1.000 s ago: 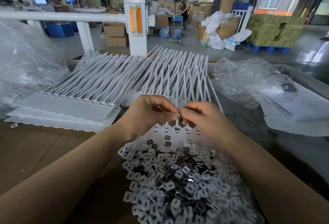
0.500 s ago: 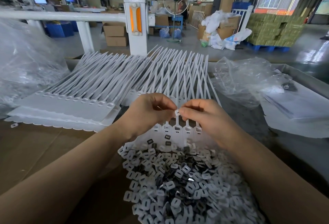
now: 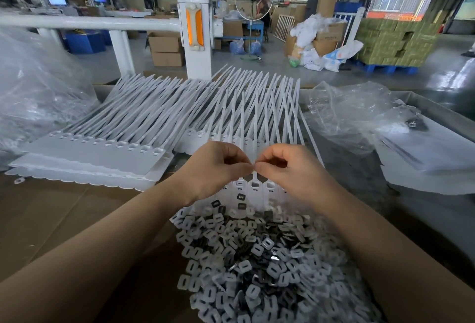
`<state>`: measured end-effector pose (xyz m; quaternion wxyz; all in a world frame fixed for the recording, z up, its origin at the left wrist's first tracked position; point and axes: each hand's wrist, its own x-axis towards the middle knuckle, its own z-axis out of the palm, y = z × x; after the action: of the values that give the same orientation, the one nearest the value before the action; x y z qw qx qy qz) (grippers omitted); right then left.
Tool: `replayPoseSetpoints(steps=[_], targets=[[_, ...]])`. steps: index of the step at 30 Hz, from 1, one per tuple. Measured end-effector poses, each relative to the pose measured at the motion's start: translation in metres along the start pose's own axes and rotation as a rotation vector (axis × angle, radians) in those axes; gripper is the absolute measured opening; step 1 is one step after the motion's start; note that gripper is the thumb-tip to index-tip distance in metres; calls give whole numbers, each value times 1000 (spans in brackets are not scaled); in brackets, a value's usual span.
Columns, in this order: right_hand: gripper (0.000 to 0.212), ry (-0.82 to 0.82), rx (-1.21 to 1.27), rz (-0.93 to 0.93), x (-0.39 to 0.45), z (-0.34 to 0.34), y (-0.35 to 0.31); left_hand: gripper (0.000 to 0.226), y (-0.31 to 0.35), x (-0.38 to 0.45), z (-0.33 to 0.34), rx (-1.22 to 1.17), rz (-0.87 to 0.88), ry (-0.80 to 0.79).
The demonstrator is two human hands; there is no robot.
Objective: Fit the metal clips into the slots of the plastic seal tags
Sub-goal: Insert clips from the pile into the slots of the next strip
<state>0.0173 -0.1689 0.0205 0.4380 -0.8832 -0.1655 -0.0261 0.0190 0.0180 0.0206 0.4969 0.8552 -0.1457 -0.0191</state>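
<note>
- Brown cardboard [image 3: 59, 220] covers the bench, with a factory hall behind it at twelve o'clock.
- Left hand [image 3: 213, 168] and right hand [image 3: 290, 171] meet at frame centre, fingers curled, thumb and forefinger tips pinched together; what they pinch is too small to tell.
- Just below the hands lies a strip of seal tags [image 3: 254, 189], slots facing up.
- At six o'clock sits a heap of clips [image 3: 257, 258].
- Stacked tag sheets [image 3: 102, 153] lie at nine o'clock.

Two hands [image 3: 218, 168] [image 3: 288, 171], one heap of clips [image 3: 257, 258] past counting, two flat stacks of seal tags [image 3: 97, 153] [image 3: 257, 122], two clear bags [image 3: 36, 91] [image 3: 354, 114].
</note>
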Motion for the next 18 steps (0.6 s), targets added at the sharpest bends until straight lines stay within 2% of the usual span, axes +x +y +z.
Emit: replayPoseSetpoints(steps=[7,11,18], targets=[[14,29,-146,183,-1,4,2,6,-8,3,1,251,-42,53],[19,-3,-184,210,-3,7,-2,8,-10,2,-1,315,33,11],[17,-30,-229,234,-4,7,-5,13,-10,1,-1,402,125,-6]])
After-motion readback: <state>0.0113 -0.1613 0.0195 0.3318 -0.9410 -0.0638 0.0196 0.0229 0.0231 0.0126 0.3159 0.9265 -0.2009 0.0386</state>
